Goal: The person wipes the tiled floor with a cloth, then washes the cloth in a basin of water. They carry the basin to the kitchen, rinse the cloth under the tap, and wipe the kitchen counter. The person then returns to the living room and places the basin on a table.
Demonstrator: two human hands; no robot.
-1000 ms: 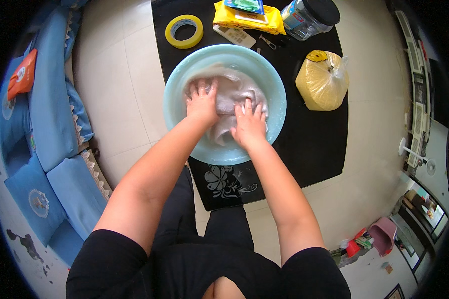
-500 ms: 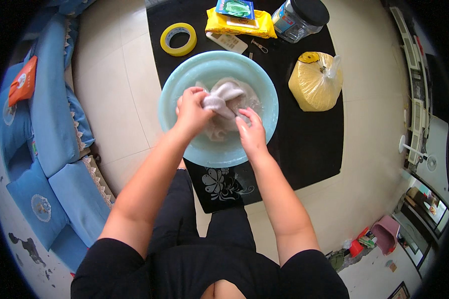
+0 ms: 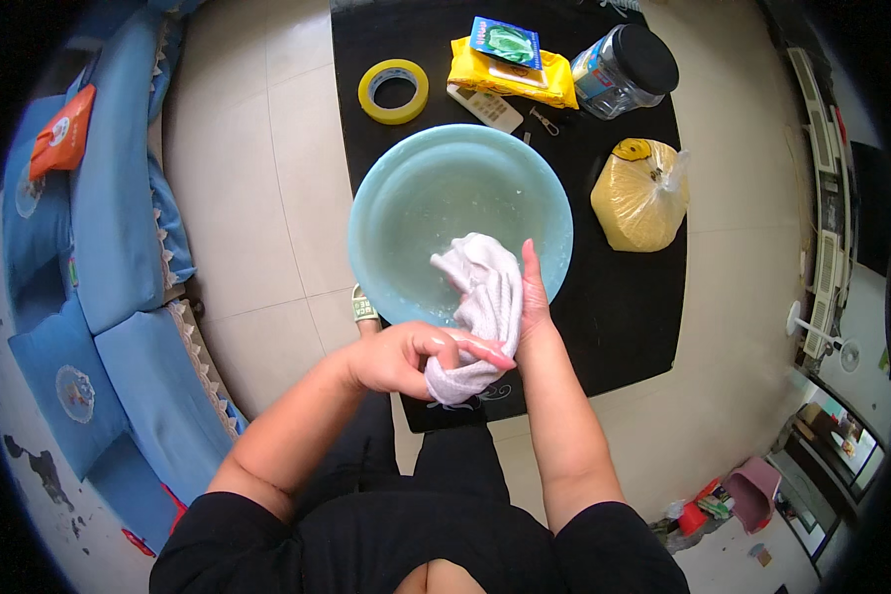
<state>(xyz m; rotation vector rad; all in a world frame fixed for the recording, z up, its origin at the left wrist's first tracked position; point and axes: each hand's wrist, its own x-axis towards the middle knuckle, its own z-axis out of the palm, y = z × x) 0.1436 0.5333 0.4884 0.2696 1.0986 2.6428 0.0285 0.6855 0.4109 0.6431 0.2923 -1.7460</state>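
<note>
A wet, pale lilac-white ribbed cloth [image 3: 492, 297], like a small towel, is bunched above the near rim of a light blue plastic basin [image 3: 366, 198]. My left hand [image 3: 401, 358] is closed on its lower end, with the index finger stretched across the fabric. My right hand [image 3: 535, 302] supports the cloth from the right side, thumb pointing up and most of its fingers hidden behind the folds. One end of the cloth hangs over the basin's inside. Cloudy water with small bubbles lies in the basin.
On the black table [image 3: 614, 317] are a yellow tape roll [image 3: 367, 91], a white remote [image 3: 487, 106], a metal clip [image 3: 544, 122], a yellow pack [image 3: 559, 83] under a blue packet [image 3: 505, 42], a black-lidded jar [image 3: 614, 84] and a bag of yellow grain [image 3: 639, 203]. A blue sofa [image 3: 119, 218] stands left.
The cloth has been lifted out of the water and brought toward me, over the near rim. Both hands have come nearer with it, the left one now lower than the right.
</note>
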